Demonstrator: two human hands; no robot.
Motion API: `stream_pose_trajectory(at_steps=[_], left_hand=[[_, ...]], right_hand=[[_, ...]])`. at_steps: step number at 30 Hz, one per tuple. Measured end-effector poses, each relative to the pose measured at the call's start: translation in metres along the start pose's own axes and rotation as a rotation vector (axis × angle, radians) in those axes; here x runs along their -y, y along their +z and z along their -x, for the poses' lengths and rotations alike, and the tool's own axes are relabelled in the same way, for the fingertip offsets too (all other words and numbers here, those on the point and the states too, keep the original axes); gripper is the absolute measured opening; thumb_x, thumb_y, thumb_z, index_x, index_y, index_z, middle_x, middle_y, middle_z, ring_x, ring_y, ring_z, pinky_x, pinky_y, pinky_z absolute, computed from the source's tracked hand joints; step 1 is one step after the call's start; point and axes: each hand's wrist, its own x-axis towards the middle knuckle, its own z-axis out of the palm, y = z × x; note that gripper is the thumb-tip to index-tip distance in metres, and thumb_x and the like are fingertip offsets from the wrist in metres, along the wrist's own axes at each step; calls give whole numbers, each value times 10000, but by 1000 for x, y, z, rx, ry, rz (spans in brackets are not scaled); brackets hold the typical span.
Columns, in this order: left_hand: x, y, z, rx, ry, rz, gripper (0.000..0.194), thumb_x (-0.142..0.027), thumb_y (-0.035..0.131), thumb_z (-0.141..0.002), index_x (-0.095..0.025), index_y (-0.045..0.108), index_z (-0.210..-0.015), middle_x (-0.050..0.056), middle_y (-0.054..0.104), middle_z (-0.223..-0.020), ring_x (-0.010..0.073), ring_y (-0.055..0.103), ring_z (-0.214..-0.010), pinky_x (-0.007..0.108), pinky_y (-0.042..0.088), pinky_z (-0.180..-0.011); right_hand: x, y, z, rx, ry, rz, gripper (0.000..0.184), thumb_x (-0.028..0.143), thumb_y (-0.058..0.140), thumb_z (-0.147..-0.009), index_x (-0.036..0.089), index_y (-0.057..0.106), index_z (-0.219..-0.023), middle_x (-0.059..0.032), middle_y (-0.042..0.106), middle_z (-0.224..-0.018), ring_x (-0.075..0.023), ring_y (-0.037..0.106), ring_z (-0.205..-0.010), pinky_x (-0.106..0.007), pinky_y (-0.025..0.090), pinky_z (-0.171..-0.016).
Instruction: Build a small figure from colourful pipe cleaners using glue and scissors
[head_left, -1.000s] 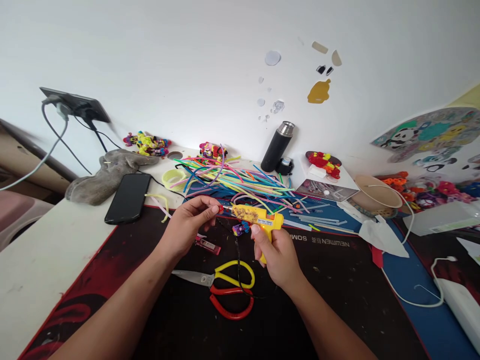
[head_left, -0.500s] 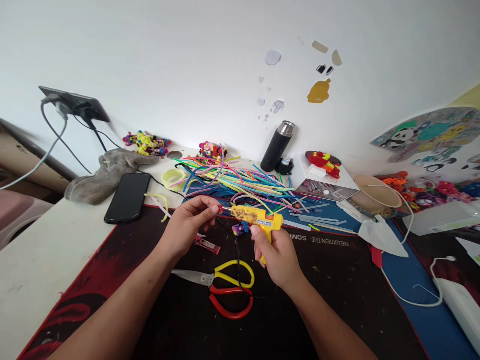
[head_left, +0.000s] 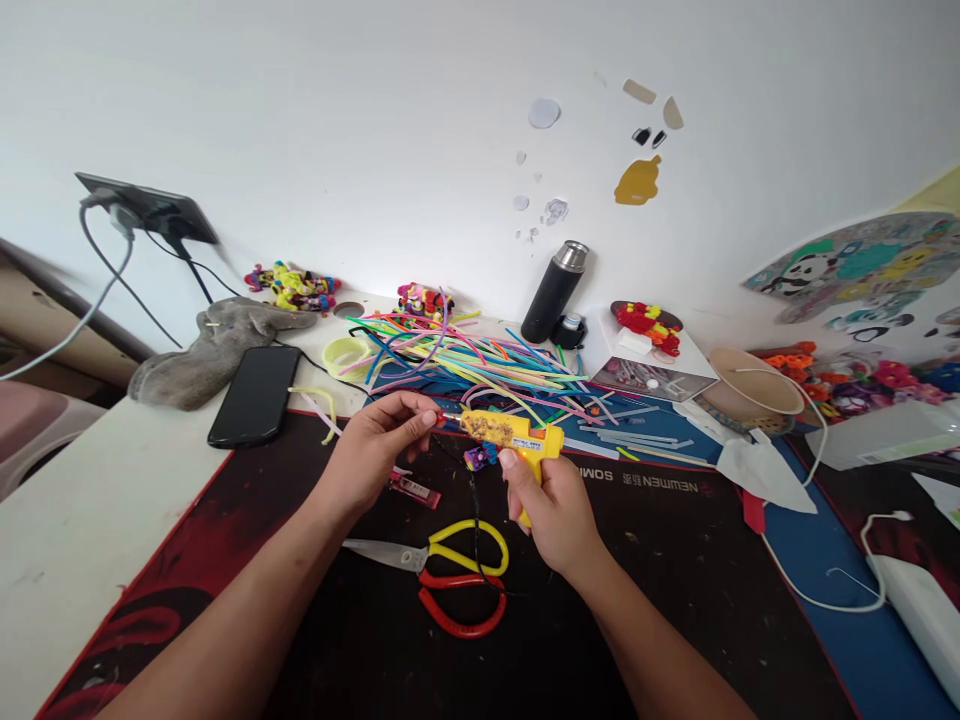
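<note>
My right hand grips a yellow hot glue gun by its handle, one finger on the trigger, nozzle pointing left. My left hand pinches a small red piece right at the nozzle tip. A small purple and multicoloured craft figure lies on the black and red mat just below the gun. The gun's black cord trails down over two pairs of scissors, one yellow-handled and one red-handled.
A heap of coloured pipe cleaners lies behind the hands. A black phone, grey cloth and tape roll sit left; a black flask, glue sticks, a brown bowl and white cables right.
</note>
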Motion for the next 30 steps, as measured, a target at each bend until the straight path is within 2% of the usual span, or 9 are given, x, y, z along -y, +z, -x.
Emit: stream_pose_trajectory(at_steps=[14, 21, 30], left_hand=[[-3, 0, 0, 9, -37, 59, 410, -508, 972, -713, -182, 749, -825, -17, 620, -621, 117, 518, -557, 222, 372, -506], [-3, 1, -1, 16, -69, 103, 427, -510, 995, -678, -182, 761, -820, -11, 626, -624, 113, 519, -560, 212, 364, -497], [-3, 0, 0, 27, -95, 115, 440, -507, 1013, -663, -179, 768, -825, -13, 620, -623, 110, 524, -562, 203, 374, -496]], right_hand=[[-1, 0, 2, 10, 11, -9, 695, 805, 530, -987, 251, 549, -567, 14, 430, -373, -155, 487, -404, -290, 393, -478], [-1, 2, 0, -25, 1, 5, 731, 810, 521, -989, 250, 529, -518, -2, 463, -392, -147, 490, -407, -297, 430, -511], [-1, 0, -1, -17, -1, 10, 752, 815, 512, -994, 248, 527, -500, -6, 472, -396, -138, 473, -398, -294, 401, -490]])
